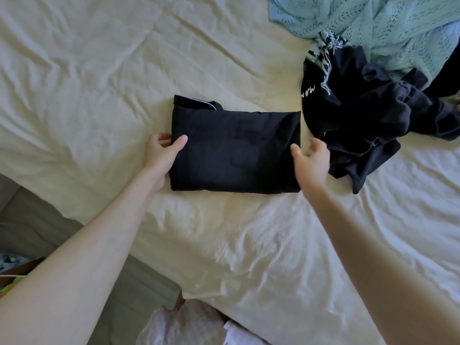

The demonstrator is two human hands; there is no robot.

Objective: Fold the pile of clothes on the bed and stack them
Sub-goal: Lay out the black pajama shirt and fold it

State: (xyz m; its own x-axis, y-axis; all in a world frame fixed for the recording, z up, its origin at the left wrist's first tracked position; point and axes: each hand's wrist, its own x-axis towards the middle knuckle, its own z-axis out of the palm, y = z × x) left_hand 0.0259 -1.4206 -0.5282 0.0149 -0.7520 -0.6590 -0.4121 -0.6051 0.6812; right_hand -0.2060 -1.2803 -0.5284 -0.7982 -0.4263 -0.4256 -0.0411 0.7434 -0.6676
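Cream bed sheet [99,83] carries a folded black garment [236,153]. Right of the garment lies a dark unfolded pile [361,115] under teal knit [385,23]. Left hand [161,151] pinches its left edge; right hand [312,155], blurred, seems relaxed beside its right edge.

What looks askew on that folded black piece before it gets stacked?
On the folded black garment, a white-trimmed flap pokes past the far left corner, breaking the neat rectangle. Otherwise the fold looks square.
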